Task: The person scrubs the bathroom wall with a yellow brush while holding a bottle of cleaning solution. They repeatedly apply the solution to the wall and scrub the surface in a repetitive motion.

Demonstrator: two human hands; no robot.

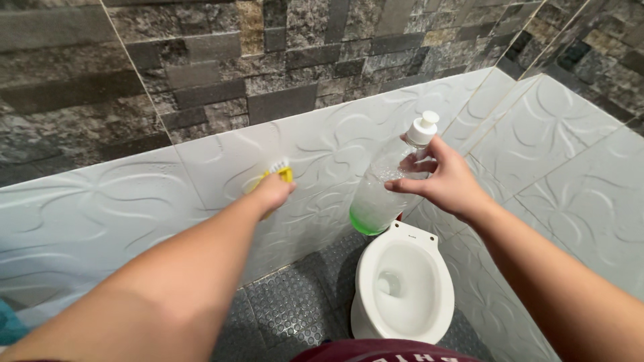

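Fingers of the left hand, at frame centre, are clamped on a yellow scrub brush whose white bristles press the embossed white wall tile. Right of it, the right hand grips a clear plastic bottle near its white cap, green liquid pooled at its base, above the white toilet bowl.

A white toilet stands on the dark studded floor.

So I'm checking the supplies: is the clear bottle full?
No, the clear bottle in the right hand holds only a little green liquid at its bottom.
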